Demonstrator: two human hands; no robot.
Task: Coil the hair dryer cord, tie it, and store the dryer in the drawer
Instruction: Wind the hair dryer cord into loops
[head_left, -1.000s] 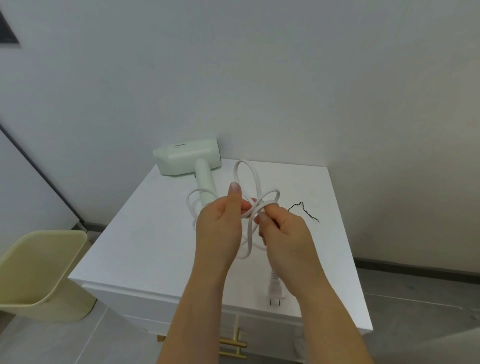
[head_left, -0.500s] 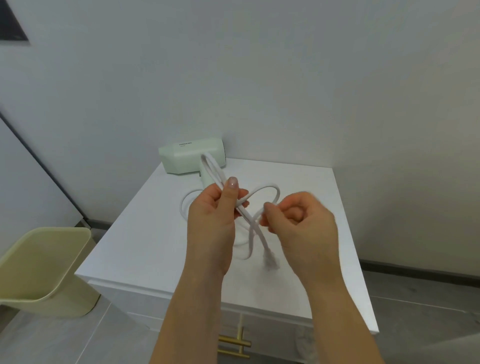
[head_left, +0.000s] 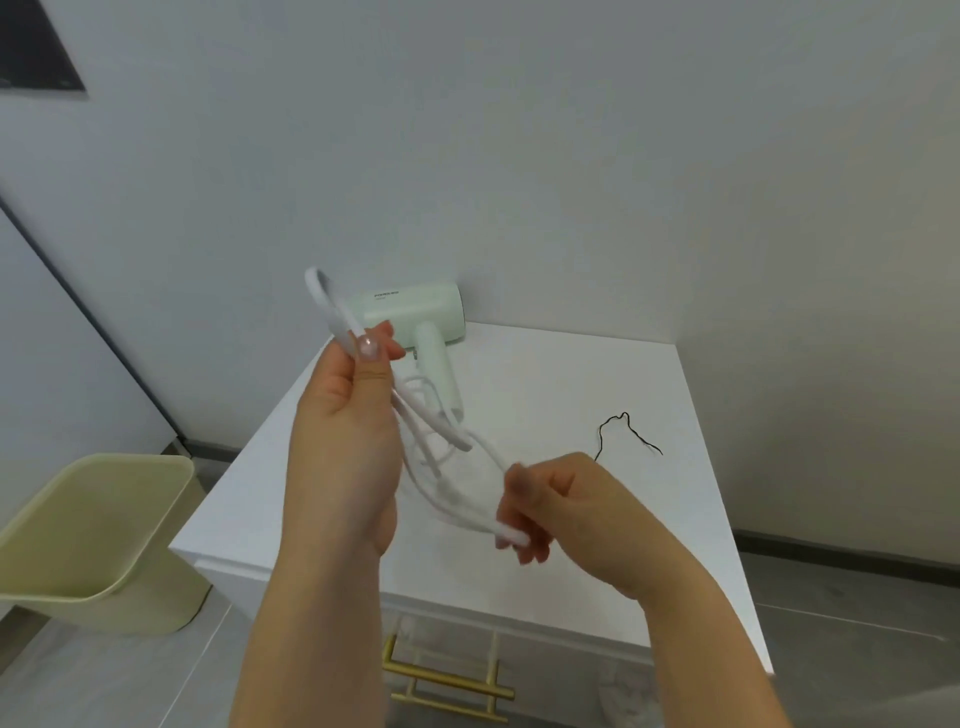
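Cord (head_left: 436, 423) being held above bench (head_left: 571, 374): loops being pinched in left hand (head_left: 343, 441), far bend being gripped by curled right hand (head_left: 571, 514). Judged light, floppy, springy; best taken at gathered loops.

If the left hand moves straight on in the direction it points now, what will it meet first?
Probably the dryer, just beyond the left hand; depth is unclear, so it may pass above and reach the wall.

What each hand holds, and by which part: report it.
Both hold the white cord: left hand pinches the loops' upper end, right hand grips their lower end.
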